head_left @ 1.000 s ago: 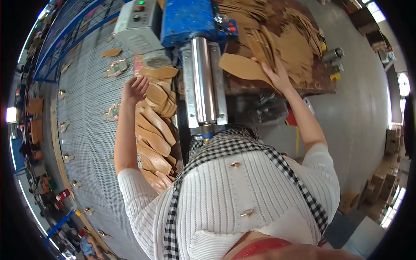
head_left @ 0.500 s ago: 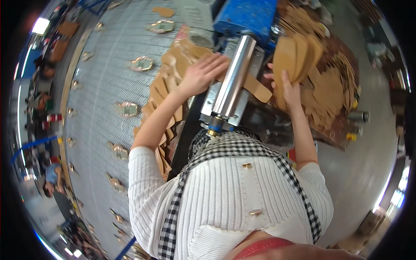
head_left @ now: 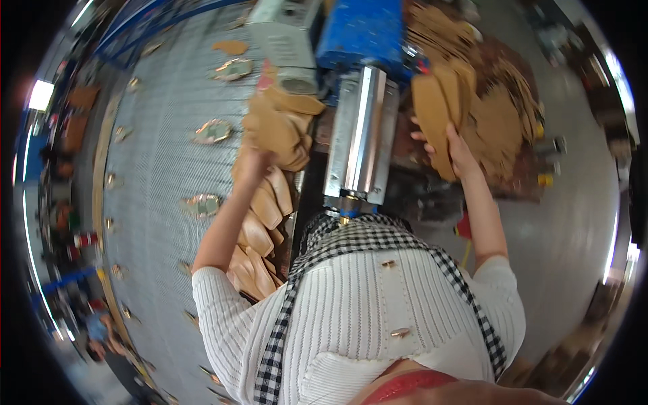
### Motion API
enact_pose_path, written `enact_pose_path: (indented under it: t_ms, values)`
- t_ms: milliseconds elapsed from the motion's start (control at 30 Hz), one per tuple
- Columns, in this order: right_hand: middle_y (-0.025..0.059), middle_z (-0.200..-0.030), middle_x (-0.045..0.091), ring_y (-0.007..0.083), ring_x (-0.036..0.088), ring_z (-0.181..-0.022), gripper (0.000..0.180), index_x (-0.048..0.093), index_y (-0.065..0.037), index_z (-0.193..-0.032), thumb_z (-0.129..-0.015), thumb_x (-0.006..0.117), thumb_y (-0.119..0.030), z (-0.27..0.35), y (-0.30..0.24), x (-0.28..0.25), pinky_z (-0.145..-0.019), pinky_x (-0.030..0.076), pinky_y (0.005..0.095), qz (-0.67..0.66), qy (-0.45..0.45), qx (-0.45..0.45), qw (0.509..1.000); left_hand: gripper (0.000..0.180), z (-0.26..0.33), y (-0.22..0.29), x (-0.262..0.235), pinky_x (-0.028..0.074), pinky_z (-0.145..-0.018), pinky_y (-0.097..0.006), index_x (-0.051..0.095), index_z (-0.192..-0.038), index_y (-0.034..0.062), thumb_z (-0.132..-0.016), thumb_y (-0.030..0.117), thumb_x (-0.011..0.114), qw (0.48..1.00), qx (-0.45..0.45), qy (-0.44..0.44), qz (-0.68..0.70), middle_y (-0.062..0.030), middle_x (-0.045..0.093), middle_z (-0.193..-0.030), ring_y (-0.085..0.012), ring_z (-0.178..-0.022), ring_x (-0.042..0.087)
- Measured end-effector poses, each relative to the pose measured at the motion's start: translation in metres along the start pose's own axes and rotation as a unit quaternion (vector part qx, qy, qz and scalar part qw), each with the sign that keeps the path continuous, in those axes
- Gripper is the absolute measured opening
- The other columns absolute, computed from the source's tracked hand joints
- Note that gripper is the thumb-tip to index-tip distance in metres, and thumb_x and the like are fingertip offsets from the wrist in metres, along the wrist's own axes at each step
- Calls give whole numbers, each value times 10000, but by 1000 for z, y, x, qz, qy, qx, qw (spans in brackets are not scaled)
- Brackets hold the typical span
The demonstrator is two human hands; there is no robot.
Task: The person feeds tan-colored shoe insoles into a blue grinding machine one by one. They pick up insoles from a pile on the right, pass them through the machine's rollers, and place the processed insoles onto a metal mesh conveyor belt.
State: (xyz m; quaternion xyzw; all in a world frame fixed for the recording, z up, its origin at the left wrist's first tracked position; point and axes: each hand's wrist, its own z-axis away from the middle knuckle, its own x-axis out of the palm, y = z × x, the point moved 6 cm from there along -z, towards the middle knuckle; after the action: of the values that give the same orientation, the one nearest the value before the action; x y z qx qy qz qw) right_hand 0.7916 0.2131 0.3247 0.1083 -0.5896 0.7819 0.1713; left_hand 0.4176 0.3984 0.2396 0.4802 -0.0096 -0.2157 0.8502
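Note:
My right hand grips a fanned stack of tan insoles, with its fingers behind and its thumb in front. To the left, my left hand is smeared by motion and holds a tan insole over a row of lighter shiny insoles. The piece hides most of its fingers. Between my hands lies the shiny metal roller of a blue machine, and no insole shows on it.
Right of the machine, piles of brown insoles lie on a dark table. On the left runs a wide mesh conveyor carrying several shoe-shaped pieces. A grey-green machine housing stands at the far end. Another person is at far left.
My left hand has moved left and back from the roller to the row of insoles. The insole under the roller is gone from there. My right hand still holds its stack.

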Motion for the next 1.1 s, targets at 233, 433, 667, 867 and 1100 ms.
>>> enact_pose_path:
  t_ms: [233,433,667,867,1100]
  values:
    - [109,-1135,555,233,563,-965,510,413,-28,-1216,-884,456,-413,9,-10,-29,-716,455,285,241,162,-50,956,274,-116,-18,-69,447,-771,-372,515,-1041,40,-868,232,423,819,-177,162,521,-68,593,-1016,-246,-944,595]
    - [150,-1043,559,332,534,-974,421,435,-39,-1158,-785,582,-168,3,-10,-21,-835,415,347,489,161,-213,831,357,-69,-12,24,167,-970,-444,528,-1105,117,-887,361,384,932,-228,-119,256,14,583,-1118,-119,-1056,525]
    - [120,-1041,563,217,548,-987,327,429,11,-1158,-881,489,-151,-28,0,21,-821,435,310,300,102,-308,897,665,27,99,92,280,-1027,-400,325,-1308,40,-733,150,642,873,419,-119,-218,-171,353,-1340,-308,-1246,331]
    - [154,-1116,535,167,570,-844,521,400,7,-1206,-916,392,-425,-27,-16,27,-619,465,254,88,57,-163,981,622,53,106,113,383,-955,-394,414,-1260,115,-661,-18,514,730,599,-25,-328,-122,508,-1207,-317,-1129,468]
    - [153,-1202,484,167,557,-852,765,343,-23,-1277,-809,378,-628,-22,-3,26,-584,433,233,-11,-22,-101,995,713,49,5,79,369,-905,-278,267,-1317,122,-663,-120,417,937,328,-117,31,-78,535,-1118,-186,-1100,488]
